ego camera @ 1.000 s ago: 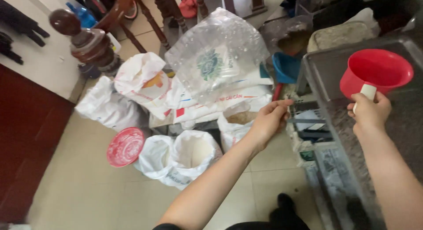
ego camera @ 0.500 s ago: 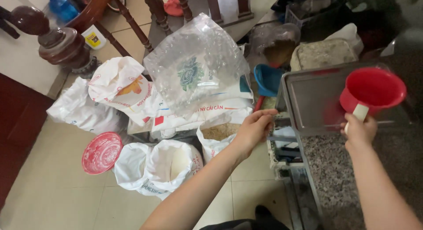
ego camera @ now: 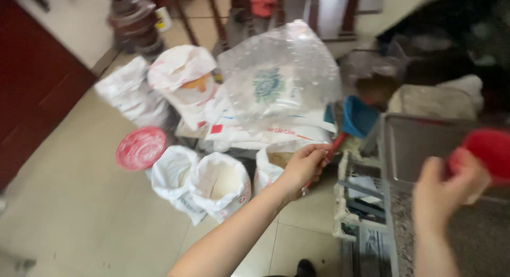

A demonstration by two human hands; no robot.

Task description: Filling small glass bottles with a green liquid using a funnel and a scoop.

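Since the earlier frame, left hand [ego camera: 305, 165] had dropped onto the rim of the open sack of brown grain [ego camera: 276, 159], fingers curled, pinching a red handle [ego camera: 336, 145] that ran up to a blue scoop [ego camera: 359, 116]. Right hand [ego camera: 443, 189], blurred, gripped the red cup [ego camera: 491, 152] over the metal tray [ego camera: 411, 144] at the counter's left edge. White rice sack [ego camera: 223, 182] stood just beside.

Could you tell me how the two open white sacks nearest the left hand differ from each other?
The sack under the left hand, the right sack, holds brownish grain, while the middle sack holds white grain. The hand grips the right sack's rim; the middle sack is untouched. The middle sack's mouth gapes wide and round, the right sack's is narrower and partly hidden. Both are white, open, and stand on the tiled floor.
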